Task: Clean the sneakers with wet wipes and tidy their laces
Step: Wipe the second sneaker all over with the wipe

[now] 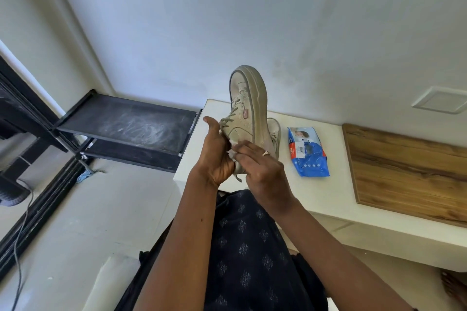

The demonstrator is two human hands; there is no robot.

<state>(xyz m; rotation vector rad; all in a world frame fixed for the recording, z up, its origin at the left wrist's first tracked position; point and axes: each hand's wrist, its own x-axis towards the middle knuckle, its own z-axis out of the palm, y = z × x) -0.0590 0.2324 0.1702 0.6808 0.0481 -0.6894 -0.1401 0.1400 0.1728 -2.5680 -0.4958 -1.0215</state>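
Above white ledge (316, 197) near corner: beige lace-up sneaker (249, 106), toe up, gripped by left hand (214, 156); right hand (262, 169) pinching crumpled white wet wipe (233, 153) against heel side. Step: wiping upper. Next, probably: rotate shoe, steady grip.

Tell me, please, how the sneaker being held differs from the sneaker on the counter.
The held sneaker points toe-up in the left hand; the other sneaker rests on the white counter. The right hand holds a wipe against the held one; the other is untouched. Both are beige.

No legible text (print on wet-wipes pack (307, 153) too blurred)
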